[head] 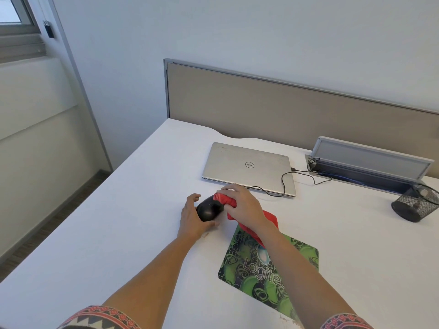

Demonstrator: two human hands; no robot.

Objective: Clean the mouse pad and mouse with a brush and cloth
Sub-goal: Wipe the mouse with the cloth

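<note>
A black mouse [209, 209] rests on the white desk [118, 210], just left of the green patterned mouse pad [268, 269]. My left hand [192, 217] cups the mouse's left side and holds it steady. My right hand [242, 205] grips a bunched red cloth [224, 199] and presses it on the mouse's front right. The rest of the cloth trails under my wrist onto the pad's upper corner. No brush is in view.
A closed silver laptop [249, 167] lies behind the mouse, its black cable [282, 184] running right to an open cable tray [370, 167]. A black mesh pen holder [415, 203] stands at the far right. A beige partition [285, 108] backs the desk.
</note>
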